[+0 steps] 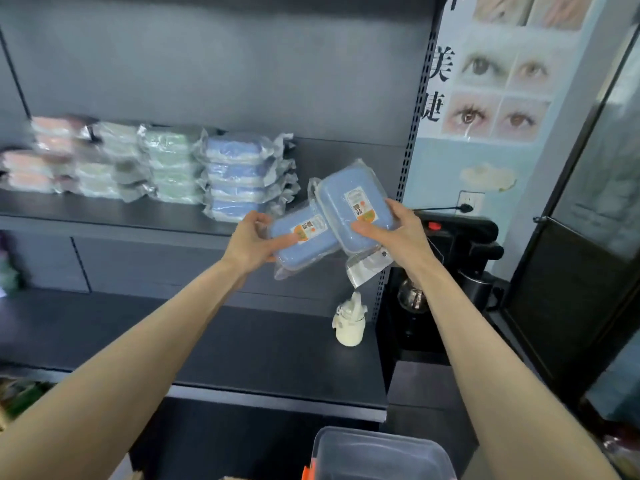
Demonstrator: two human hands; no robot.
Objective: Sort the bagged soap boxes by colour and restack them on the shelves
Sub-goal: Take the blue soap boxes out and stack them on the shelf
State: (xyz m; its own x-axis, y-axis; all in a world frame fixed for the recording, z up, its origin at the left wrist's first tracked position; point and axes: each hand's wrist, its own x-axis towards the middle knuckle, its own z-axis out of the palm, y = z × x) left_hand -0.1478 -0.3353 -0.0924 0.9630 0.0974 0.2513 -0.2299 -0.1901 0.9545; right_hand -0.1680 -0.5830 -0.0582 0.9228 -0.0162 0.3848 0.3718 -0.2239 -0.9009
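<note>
Clear plastic bin [381, 455] with an orange latch sits at the bottom edge of the view, below both forearms.

Left grip [251, 242]: clamped on the left blue soap box [304, 244]. The thumb lies on the box's top face beside the label; the fingers curl round its left end. The box extends to the right of the grip, tilted, with loose bag film hanging below it.

Right grip [398, 233]: clamped on the right blue soap box [353, 206]. The thumb presses the lower part of the labelled face; the fingers wrap the right edge. The box extends up and to the left of the grip.

The right box overlaps the upper right corner of the left box and touches it. Both are held in the air, just right of the blue stack [242, 178] and in front of the upper shelf [104, 213].

Stacks on the upper shelf, right to left: blue, green stack [169, 164], pale stack [110, 161], pink stack [45, 154].

A cream bottle [348, 323] stands on the lower shelf [242, 358], beneath the held boxes. A black drinks machine [457, 244] stands right of the shelving.
</note>
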